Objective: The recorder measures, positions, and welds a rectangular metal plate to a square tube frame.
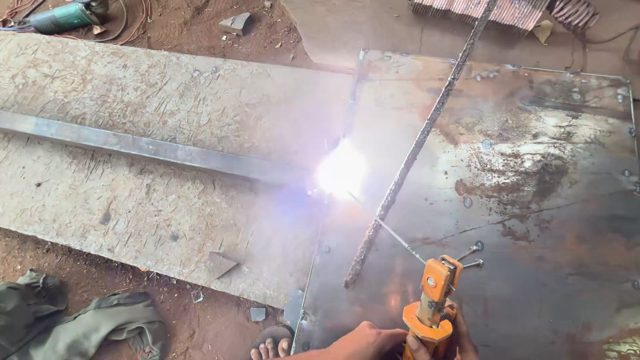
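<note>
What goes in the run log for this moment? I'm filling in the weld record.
hands: both grip orange holder | rod tip at bright arc | arc where steel bar meets rusty sheet

Bare hands [373,341], no gloves, bare toes [270,347] in dark sandal [277,331]

No packages, labels, signs or screens appear in this view.

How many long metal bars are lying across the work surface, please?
2: a flat steel bar on the left board, ending at the arc, and a rusty ribbed rod lying diagonally on the right plate. Glare may hide more.
</note>
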